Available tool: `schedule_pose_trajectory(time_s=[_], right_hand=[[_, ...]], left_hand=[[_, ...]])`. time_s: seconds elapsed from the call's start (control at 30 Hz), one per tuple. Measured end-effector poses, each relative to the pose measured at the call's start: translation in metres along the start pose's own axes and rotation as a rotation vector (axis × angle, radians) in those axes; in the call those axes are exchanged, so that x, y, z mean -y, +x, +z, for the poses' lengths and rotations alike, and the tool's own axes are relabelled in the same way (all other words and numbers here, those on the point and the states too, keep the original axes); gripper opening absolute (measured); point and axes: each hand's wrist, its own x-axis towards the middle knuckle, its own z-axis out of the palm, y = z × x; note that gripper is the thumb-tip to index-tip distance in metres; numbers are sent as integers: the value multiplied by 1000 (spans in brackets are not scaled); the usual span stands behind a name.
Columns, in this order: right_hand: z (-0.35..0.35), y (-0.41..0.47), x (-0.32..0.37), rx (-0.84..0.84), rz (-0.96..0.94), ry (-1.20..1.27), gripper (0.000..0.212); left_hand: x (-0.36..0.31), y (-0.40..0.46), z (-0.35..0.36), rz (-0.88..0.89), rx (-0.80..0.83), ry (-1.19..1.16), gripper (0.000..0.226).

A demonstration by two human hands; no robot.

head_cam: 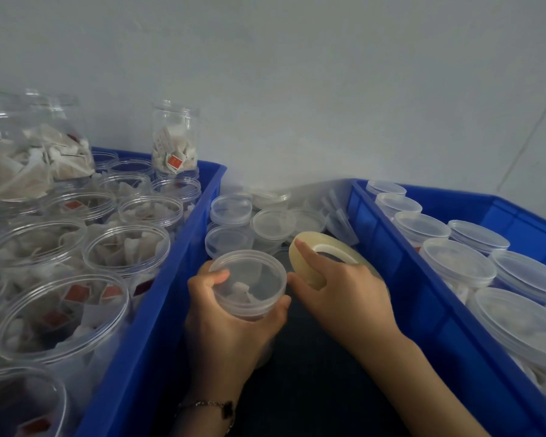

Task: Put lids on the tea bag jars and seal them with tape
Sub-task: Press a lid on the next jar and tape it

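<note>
Gripping a lidded jar [248, 287] between the two blue bins, the left hand [230, 323] curls its fingers round the rim, thumb hooked over the lid. Right hand [344, 288] clutches the tape roll [319, 257], forefinger stretched along it, roll nearly touching the jar. Risk now, I reckon: clear tape's loose end is hard to find, so it may start crooked or wrinkle, and a slack hold lets the jar spin.

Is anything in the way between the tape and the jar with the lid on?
Nothing visible. The left hand grips the lidded jar, and the right hand holds the tape roll right beside its rim. Only a small open gap lies between them.
</note>
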Motion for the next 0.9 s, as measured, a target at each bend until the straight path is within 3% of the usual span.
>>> schedule_pose_trajectory(time_s=[0.37,0.63,0.8,0.9], right_hand=[[13,12,5,-9,113,35,52],[22,20,6,21,175,63,49],[27,28,10,41,221,83,28],[26,32,11,59,250,88,28]], left_hand=[[2,3,2,80,-72,58,79],[2,3,4,55,-88,57,79],[1,4,4,23,-118,47,79],[0,4,5,17,-115,39,79]])
